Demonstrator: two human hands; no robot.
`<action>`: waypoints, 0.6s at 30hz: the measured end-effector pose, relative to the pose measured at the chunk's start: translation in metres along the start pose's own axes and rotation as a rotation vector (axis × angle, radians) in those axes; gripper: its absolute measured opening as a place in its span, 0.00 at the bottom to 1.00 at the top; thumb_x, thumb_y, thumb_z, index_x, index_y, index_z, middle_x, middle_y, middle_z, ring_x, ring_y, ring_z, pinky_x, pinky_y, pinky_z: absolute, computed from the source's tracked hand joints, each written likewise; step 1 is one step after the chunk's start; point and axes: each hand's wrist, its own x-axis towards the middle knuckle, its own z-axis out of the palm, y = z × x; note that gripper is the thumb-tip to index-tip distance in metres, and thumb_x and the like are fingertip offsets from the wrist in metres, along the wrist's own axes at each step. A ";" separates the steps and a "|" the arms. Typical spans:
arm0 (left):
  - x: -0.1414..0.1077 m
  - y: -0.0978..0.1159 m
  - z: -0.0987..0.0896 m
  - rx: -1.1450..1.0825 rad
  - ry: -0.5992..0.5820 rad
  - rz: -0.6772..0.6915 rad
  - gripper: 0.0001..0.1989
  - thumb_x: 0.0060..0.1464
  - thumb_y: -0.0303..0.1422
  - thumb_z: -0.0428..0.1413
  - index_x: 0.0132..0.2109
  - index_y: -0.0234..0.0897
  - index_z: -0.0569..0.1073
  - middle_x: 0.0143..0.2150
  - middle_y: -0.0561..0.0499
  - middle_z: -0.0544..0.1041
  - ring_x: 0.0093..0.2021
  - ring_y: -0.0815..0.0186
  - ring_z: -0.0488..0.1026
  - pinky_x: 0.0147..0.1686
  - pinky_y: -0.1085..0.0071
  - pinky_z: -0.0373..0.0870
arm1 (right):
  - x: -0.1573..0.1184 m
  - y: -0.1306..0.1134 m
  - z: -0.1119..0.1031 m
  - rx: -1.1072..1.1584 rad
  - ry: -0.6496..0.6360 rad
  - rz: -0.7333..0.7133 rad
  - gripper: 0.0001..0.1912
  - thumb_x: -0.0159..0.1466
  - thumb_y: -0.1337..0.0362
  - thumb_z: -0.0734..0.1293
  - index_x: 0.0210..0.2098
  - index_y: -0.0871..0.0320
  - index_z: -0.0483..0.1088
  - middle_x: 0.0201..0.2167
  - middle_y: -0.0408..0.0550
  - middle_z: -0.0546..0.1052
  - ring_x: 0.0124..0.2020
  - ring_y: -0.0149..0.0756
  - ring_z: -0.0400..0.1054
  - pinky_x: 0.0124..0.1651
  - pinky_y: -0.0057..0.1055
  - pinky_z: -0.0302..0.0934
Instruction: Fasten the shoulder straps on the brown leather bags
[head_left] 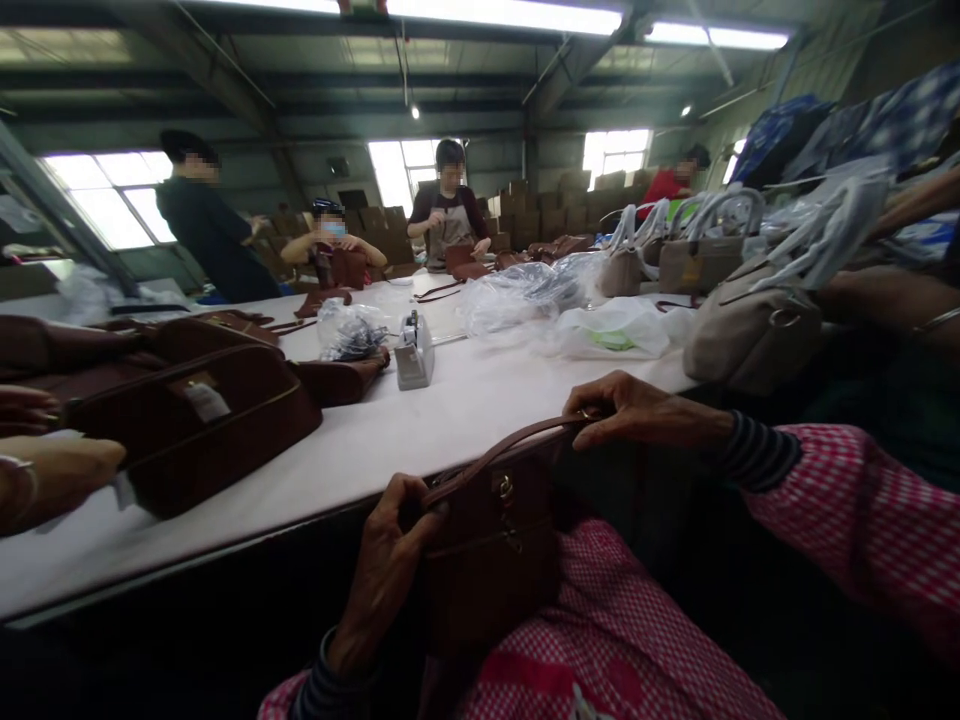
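A brown handbag [487, 560] rests upright against my lap at the table's front edge, with metal hardware on its front. My left hand [397, 560] is closed on the bag's upper left corner, where the strap [517, 437] meets it, thumb on top. At the strap's other end, my right hand [630, 410] pinches it near a small metal ring. Between the two hands the strap arches above the bag's opening. The bag's lower part is dark and hard to make out.
Larger brown bags [217, 400] lie on the white table [360, 440] at left, beside a co-worker's hand [64, 475]. A tape dispenser [414, 352] stands mid-table. Plastic wrapping [525, 295] and grey-beige handbags [750, 330] are at right. Several people work beyond.
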 end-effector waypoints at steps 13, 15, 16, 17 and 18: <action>-0.003 -0.002 0.020 -0.427 -0.076 -0.070 0.18 0.63 0.43 0.58 0.55 0.38 0.75 0.57 0.45 0.80 0.56 0.53 0.77 0.54 0.63 0.73 | 0.041 0.033 0.013 -0.071 0.176 -0.053 0.22 0.65 0.47 0.70 0.43 0.61 0.79 0.27 0.42 0.72 0.29 0.31 0.64 0.33 0.28 0.58; -0.004 -0.007 0.016 -0.500 -0.024 -0.095 0.19 0.62 0.44 0.60 0.54 0.37 0.77 0.54 0.45 0.82 0.53 0.53 0.79 0.52 0.63 0.74 | 0.029 0.053 0.035 -0.016 0.059 0.006 0.20 0.64 0.48 0.71 0.40 0.60 0.80 0.33 0.46 0.77 0.36 0.36 0.70 0.40 0.31 0.63; -0.005 -0.008 0.014 -0.551 -0.023 -0.117 0.19 0.61 0.44 0.62 0.53 0.37 0.78 0.52 0.45 0.83 0.50 0.53 0.80 0.50 0.63 0.75 | 0.023 0.062 0.047 0.011 0.052 0.021 0.18 0.61 0.49 0.73 0.40 0.59 0.81 0.36 0.47 0.79 0.41 0.40 0.72 0.45 0.33 0.64; -0.006 -0.009 0.013 -0.608 -0.040 -0.139 0.19 0.60 0.44 0.63 0.51 0.37 0.78 0.50 0.45 0.84 0.48 0.53 0.81 0.48 0.63 0.76 | 0.017 0.070 0.061 0.062 0.050 0.036 0.18 0.58 0.51 0.75 0.42 0.57 0.81 0.40 0.47 0.79 0.45 0.43 0.72 0.47 0.35 0.65; -0.006 -0.008 0.012 -0.666 -0.065 -0.160 0.18 0.58 0.44 0.64 0.50 0.36 0.79 0.48 0.45 0.84 0.46 0.53 0.82 0.45 0.63 0.77 | 0.012 0.077 0.074 0.161 0.016 0.072 0.21 0.57 0.52 0.76 0.47 0.55 0.79 0.43 0.47 0.80 0.46 0.45 0.73 0.48 0.36 0.67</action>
